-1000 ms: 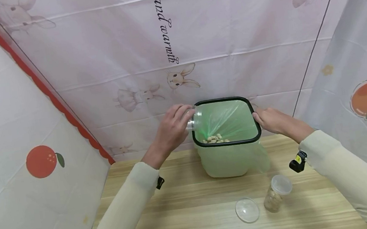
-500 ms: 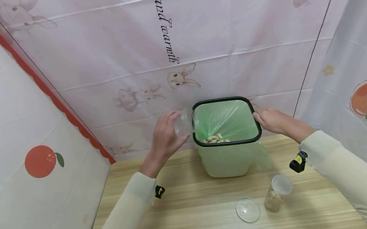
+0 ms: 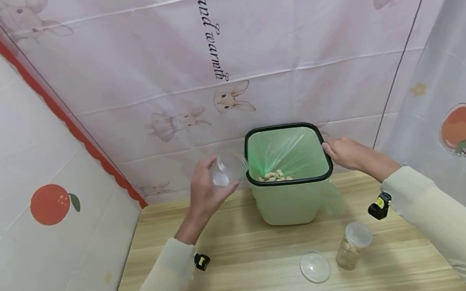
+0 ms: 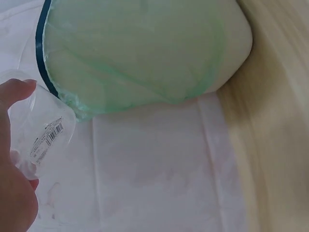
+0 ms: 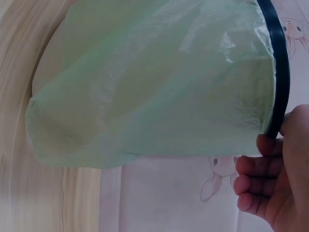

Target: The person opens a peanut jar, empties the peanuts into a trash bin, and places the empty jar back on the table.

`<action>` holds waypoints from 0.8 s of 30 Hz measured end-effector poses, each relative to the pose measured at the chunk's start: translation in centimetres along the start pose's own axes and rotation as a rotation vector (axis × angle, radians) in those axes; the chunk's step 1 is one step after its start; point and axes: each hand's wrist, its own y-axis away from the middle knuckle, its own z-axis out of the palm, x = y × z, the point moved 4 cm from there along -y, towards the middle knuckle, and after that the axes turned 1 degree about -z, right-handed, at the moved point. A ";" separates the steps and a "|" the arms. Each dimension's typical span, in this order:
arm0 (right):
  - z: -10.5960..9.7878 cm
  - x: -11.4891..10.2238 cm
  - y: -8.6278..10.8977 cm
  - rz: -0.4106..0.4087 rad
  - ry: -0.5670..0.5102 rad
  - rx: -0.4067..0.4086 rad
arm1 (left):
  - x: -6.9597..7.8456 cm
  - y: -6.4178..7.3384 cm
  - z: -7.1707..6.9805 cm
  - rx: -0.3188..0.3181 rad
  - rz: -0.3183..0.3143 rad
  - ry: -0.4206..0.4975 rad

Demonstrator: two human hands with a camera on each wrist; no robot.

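Observation:
My left hand (image 3: 205, 189) grips a clear plastic jar (image 3: 232, 165) just left of the bin, with its mouth tipped toward the back right. Nothing shows inside it. In the left wrist view the jar (image 4: 48, 130) carries a barcode label. With thumb and fingers, my right hand (image 3: 346, 153) pinches the black rim (image 5: 281, 72) of the bin at its right side. The pale bin (image 3: 286, 205) stands upright, lined with a thin green bag (image 5: 145, 96) folded over its outside. Several pale, peanut-like pieces (image 3: 274, 176) lie inside it.
A second clear jar (image 3: 346, 253), capped with a translucent lid and holding tan pieces, stands on the wooden table (image 3: 233, 274) in front of the bin. Left of it lies a loose round clear lid (image 3: 314, 267). Printed cloth walls (image 3: 164, 165) enclose the back and sides.
My left hand has drawn the jar from over the bin's left rim to the left and toward me, turning it less steeply. The right hand stays on the rim.

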 end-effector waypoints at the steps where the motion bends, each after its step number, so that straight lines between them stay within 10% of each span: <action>1: -0.1 0.0 0.0 0.003 -0.001 -0.005 | -0.2 0.4 0.1 -0.001 -0.030 0.017; 10: -0.3 -0.2 0.0 0.014 -0.010 -0.027 | -1.8 5.0 0.8 -0.061 -0.390 0.215; 24: 0.1 -0.3 0.1 0.009 -0.006 0.001 | -1.8 13.2 3.3 -0.210 -0.508 0.311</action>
